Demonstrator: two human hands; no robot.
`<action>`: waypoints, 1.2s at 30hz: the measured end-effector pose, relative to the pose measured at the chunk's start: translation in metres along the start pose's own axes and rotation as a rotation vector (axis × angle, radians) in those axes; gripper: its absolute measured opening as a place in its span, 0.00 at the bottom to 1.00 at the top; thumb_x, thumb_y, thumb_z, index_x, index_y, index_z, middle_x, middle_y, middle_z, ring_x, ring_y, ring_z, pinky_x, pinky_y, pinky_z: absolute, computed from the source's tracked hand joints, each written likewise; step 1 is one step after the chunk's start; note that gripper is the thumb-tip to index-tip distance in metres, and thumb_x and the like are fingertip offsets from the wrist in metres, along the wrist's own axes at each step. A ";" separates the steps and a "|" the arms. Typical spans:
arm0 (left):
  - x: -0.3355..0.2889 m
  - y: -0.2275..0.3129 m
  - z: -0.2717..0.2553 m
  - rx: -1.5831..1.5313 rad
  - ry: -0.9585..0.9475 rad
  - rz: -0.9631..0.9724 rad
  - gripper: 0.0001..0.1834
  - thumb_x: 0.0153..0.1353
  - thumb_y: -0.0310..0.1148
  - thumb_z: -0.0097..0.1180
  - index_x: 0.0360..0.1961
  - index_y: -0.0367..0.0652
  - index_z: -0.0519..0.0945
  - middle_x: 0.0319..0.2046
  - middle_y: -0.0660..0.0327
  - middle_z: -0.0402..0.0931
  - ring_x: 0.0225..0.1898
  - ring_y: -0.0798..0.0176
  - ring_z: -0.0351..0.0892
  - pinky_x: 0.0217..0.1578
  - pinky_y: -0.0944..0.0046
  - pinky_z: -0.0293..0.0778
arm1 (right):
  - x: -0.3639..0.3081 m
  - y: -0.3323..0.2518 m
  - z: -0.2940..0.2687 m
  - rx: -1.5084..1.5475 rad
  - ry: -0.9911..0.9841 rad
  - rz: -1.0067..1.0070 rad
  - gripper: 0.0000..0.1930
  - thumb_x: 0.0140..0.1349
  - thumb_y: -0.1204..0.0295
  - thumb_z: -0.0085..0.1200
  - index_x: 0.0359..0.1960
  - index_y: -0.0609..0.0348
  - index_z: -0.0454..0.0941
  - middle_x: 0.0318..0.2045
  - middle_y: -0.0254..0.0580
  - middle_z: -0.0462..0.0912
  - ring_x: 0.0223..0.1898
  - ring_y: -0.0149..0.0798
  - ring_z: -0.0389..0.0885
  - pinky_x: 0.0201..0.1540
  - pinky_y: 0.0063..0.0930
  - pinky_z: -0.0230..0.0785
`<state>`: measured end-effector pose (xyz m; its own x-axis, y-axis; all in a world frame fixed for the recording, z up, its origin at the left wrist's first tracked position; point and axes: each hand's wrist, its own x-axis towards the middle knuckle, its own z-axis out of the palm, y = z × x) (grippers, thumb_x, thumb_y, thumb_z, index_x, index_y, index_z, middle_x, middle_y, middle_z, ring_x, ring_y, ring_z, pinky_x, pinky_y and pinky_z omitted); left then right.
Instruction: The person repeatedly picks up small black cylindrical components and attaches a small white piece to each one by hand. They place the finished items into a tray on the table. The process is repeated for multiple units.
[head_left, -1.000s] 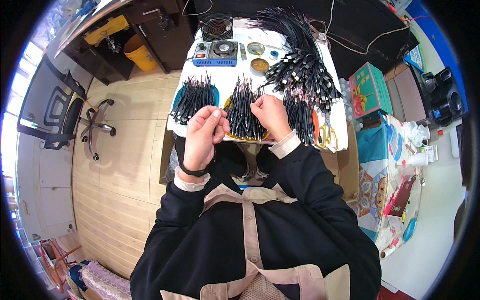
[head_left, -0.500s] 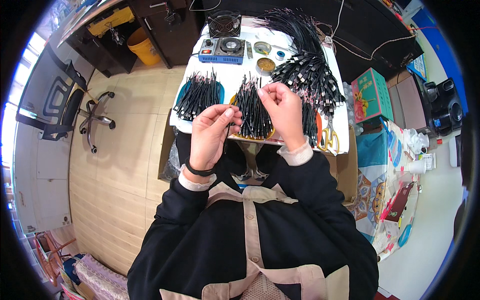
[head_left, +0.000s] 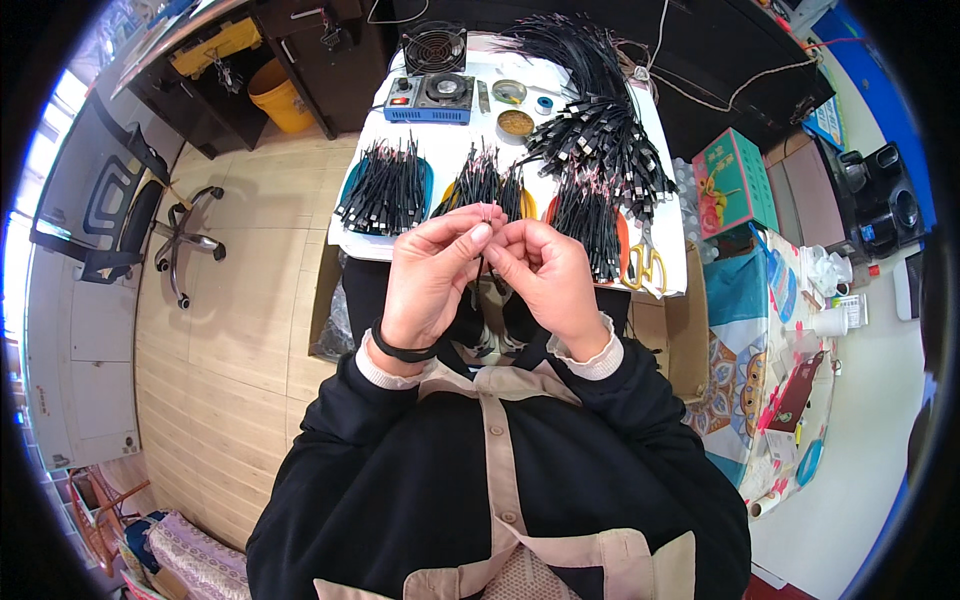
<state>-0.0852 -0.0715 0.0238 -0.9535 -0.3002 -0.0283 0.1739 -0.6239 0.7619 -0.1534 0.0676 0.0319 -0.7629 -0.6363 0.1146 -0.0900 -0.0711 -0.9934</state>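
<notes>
My left hand and my right hand meet above the near edge of the white table, fingertips almost touching. Both are closed in a pinch on a thin black cable, whose fine pinkish wire ends stick up between the fingers. Most of the cable is hidden by the hands. Just beyond them, a bundle of short black cables lies on a yellow tray. More cables lie on a blue tray to the left and an orange tray to the right.
A large heap of black cables covers the back right of the table. Yellow-handled scissors lie at the right edge. Farther back are a blue soldering-type heater, a fan, a round tin and a small spool.
My right hand has come left and down to meet my left hand. Both hands now pinch together at the wire ends. The view has shifted slightly.
</notes>
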 end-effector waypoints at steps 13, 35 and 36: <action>-0.013 -0.007 0.010 0.181 -0.138 0.014 0.07 0.67 0.24 0.53 0.42 0.32 0.80 0.32 0.58 0.81 0.30 0.69 0.78 0.32 0.71 0.74 | -0.008 -0.026 -0.022 0.084 0.005 -0.135 0.06 0.63 0.79 0.59 0.40 0.65 0.78 0.32 0.34 0.81 0.35 0.24 0.80 0.39 0.16 0.73; -0.018 -0.009 0.001 -0.053 -0.196 -0.069 0.07 0.63 0.21 0.58 0.41 0.35 0.83 0.32 0.56 0.83 0.27 0.73 0.74 0.28 0.76 0.70 | -0.013 -0.020 -0.026 0.131 -0.168 -0.130 0.05 0.65 0.75 0.57 0.38 0.64 0.77 0.31 0.30 0.79 0.32 0.22 0.77 0.37 0.16 0.70; -0.018 -0.008 0.001 -0.032 -0.201 -0.061 0.07 0.63 0.21 0.58 0.41 0.34 0.83 0.32 0.56 0.83 0.27 0.73 0.74 0.28 0.76 0.70 | -0.012 -0.021 -0.028 0.195 -0.199 -0.079 0.04 0.64 0.76 0.57 0.37 0.64 0.77 0.31 0.30 0.79 0.33 0.23 0.78 0.38 0.17 0.70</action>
<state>-0.0694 -0.0598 0.0186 -0.9919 -0.1127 0.0585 0.1187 -0.6599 0.7419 -0.1599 0.0980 0.0514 -0.6162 -0.7597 0.2075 -0.0044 -0.2601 -0.9656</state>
